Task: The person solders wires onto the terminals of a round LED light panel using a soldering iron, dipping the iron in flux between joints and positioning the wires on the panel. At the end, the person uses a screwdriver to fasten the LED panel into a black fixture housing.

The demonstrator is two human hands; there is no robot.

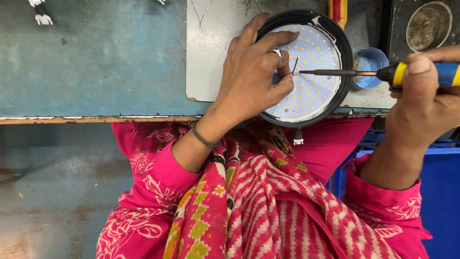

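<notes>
Hands work over a round black-rimmed lamp housing (pixel 335 103) whose white circular board (pixel 314 72) is studded with rows of small yellow light dots; the housing lies at the near edge of a worn blue-green workbench (pixel 96 57), partly on a pale grey sheet (pixel 215 48), its rim overhanging the bench edge slightly. The left hand (pixel 254 72), wearing a silver ring and a dark wrist bangle, rests spread on the left part of the board, the index finger stretched along the upper rim and the other fingers curled near the middle, pressing the housing down; whether they pinch something small there cannot be told. The right hand (pixel 424 103) is closed firmly round the blue and yellow handle of a screwdriver (pixel 369 73), held level, its thin dark shaft reaching left across the board so the tip sits near the centre, just beside the left fingers and 1 short dark wire. A small translucent blue cup (pixel 370 64) stands just beside the housing's right rim, under the shaft. A round dull metal bowl (pixel 428 25) sits at the far right corner. A white plug (pixel 298 139) dangles below the housing, over pink patterned clothing.
</notes>
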